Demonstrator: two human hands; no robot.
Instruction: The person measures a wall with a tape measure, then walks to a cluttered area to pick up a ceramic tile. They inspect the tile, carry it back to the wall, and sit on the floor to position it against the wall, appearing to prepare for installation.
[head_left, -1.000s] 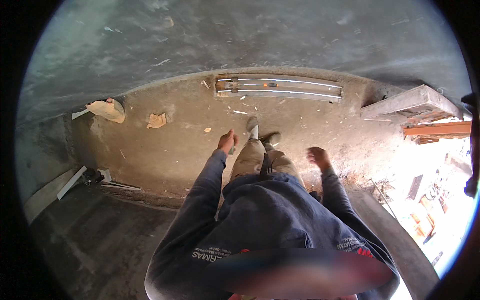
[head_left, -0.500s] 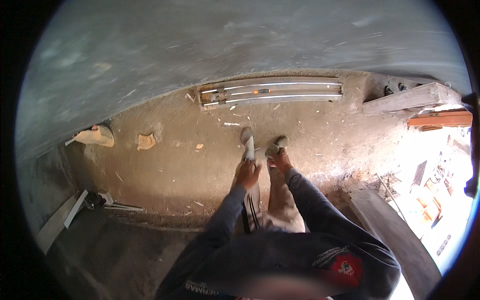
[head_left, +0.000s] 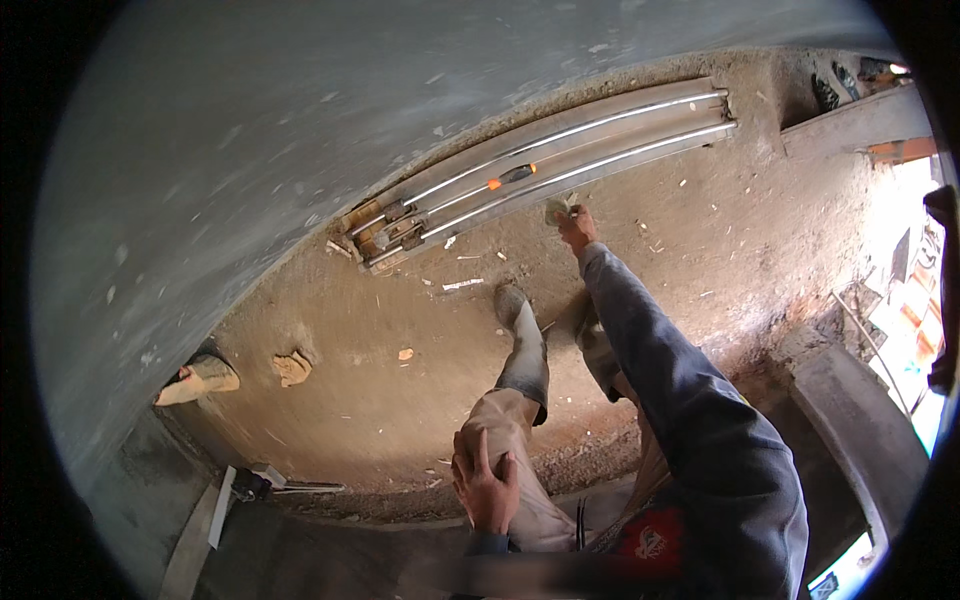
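Note:
My right hand [head_left: 577, 229] reaches forward over the dirt floor, its fingers closed on a small pale-green flat piece [head_left: 556, 211]; its kind is unclear. Just beyond is a long manual tile cutter [head_left: 560, 155] with two shiny rails, lying aslant along the wall. A screwdriver [head_left: 513, 177] with an orange and black handle rests on the cutter between the rails. My left hand [head_left: 486, 483] lies on my left knee, fingers spread and holding nothing. My left rubber boot [head_left: 525, 340] stands on the floor between the hands; the other boot is partly hidden by my right arm.
A grey plastered wall [head_left: 250, 160] runs along the far side. At left lie a pale bag [head_left: 205, 380] and a crumpled tan piece [head_left: 291, 368]. Pale strips [head_left: 222, 505] stand in the lower left corner. A wooden board [head_left: 850, 125] lies at the upper right, beside a bright opening.
My right hand has moved forward from by the right boot toward the tile cutter, carrying the pale-green piece. My left hand has come back onto the knee. The view has tilted and shifted.

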